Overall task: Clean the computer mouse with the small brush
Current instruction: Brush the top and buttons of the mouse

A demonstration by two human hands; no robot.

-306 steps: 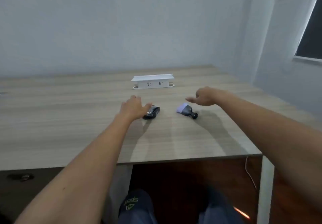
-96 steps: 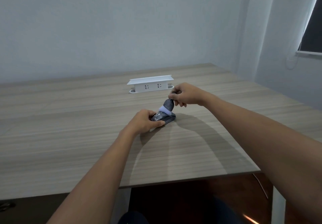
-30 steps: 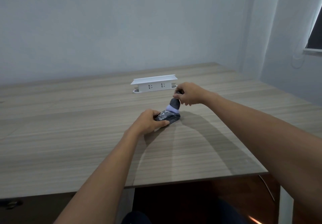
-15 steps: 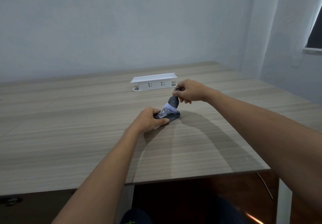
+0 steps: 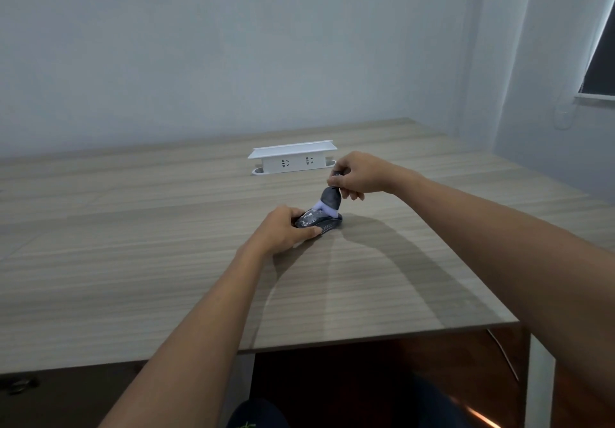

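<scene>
A dark computer mouse point(image 5: 321, 223) with a glossy patterned top lies on the wooden table point(image 5: 133, 261), a little right of centre. My left hand point(image 5: 284, 229) grips its near left side, thumb along its front edge. My right hand point(image 5: 357, 176) pinches the black handle of a small brush point(image 5: 329, 199), grey-bodied with pale lilac bristles. The brush tilts down to the left and its bristles touch the top of the mouse. My right fingers hide most of the handle.
A white socket box point(image 5: 291, 158) with two outlets stands on the table just behind my right hand. The table's front edge runs below my forearms, its right corner near a white leg point(image 5: 539, 377). A wall rises behind the table and a window sits at far right.
The brush has gone back and forth in short strokes over the mouse while my left hand kept holding it. Ten seconds ago both lay loose on the table.
</scene>
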